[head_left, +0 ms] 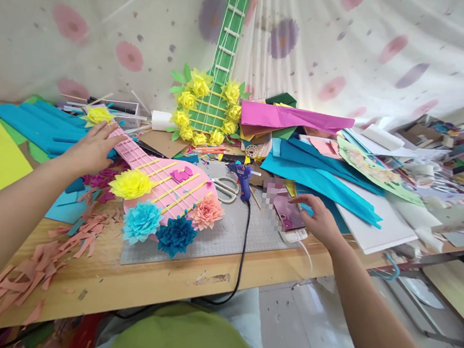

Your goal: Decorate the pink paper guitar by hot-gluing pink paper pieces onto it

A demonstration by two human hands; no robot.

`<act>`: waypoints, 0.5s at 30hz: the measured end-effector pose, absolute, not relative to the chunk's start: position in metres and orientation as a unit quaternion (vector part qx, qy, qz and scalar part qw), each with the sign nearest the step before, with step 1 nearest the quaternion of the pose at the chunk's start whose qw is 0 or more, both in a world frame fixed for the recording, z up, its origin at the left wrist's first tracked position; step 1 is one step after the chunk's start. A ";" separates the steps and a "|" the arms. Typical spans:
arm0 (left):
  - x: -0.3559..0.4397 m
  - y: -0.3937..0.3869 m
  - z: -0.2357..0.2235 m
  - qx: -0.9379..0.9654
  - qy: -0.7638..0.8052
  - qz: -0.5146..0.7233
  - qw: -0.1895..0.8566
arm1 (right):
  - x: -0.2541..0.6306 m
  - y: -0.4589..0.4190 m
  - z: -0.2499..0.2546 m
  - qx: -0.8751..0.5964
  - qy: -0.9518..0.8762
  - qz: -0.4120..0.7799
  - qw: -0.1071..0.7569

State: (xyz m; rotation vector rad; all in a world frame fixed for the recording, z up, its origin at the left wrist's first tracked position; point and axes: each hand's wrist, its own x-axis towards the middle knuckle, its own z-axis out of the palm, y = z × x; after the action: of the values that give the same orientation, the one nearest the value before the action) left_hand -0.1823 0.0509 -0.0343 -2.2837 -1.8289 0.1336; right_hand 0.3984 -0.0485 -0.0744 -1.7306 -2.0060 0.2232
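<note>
"Head view: where to look for the left hand (94,150)?"

"At the far end of a small pink guitar with a rounded body and slim neck (167,186). Palm down over the neck, fingers spread and outstretched rather than clasped. Cannot see underneath."

"And the right hand (315,217)?"

"Over at the right side, beside a flat, dark-edged phone with a purple-pink screen (288,217). Fingers parted and slightly bent, nothing clutched, one fingertip at the upper right edge. Touching or just above: cannot tell. Left of the screen, only blurred blocks."

"Guitar lying how?"

"Face up, largely on a grey gridded cutting mat (226,226), neck slanting away to the left. Along the lower rim, four ruffled paper flowers: yellow (131,185), light blue (141,223), dark blue (176,236) and salmon (207,212). Across the body, thin yellow strips and some magenta scraps."

"Between guitar and phone?"

"Pale-handled metal scissors (227,189), then a blue glue gun (242,181) with a black cord trailing over the table edge."

"Farther out?"

"Behind, upright before a flower-printed curtain (149,19), a larger green guitar with yellow blooms round the body (223,61). At the near left, salmon paper strips (44,259) heaped on the pale wooden table (207,277)."
</note>
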 end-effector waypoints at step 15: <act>-0.176 0.056 -0.044 -0.797 -0.591 0.092 0.083 | 0.382 -0.031 -0.080 -0.589 -0.771 0.066 0.235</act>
State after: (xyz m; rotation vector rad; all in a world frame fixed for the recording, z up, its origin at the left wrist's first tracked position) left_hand -0.1757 0.0563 -0.0442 -2.3804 -1.7641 0.2738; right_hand 0.3824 -0.0309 -0.0797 -1.6149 -2.1138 0.1811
